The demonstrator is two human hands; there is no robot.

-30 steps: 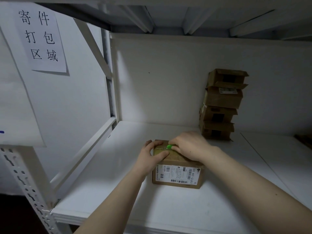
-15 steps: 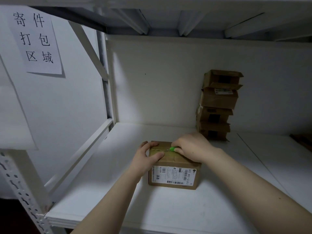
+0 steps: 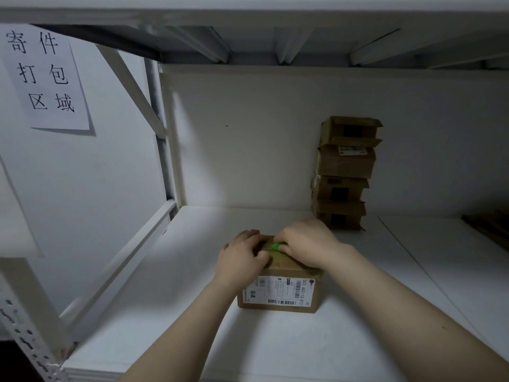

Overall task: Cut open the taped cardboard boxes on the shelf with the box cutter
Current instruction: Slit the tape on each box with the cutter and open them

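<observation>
Head view looks down onto a white metal shelf [image 3: 192, 312], and a small brown cardboard box [image 3: 278, 292] with a white shipping label sits near the front of it. Left hand [image 3: 242, 257] curls over the box's top left edge, holding it. Right hand [image 3: 308, 245] is wrapped around a green box cutter [image 3: 274, 246] on the box top, right by the left thumb. Can't see the blade. A stack of brown cardboard boxes [image 3: 344, 172] stands against the back wall, well apart.
</observation>
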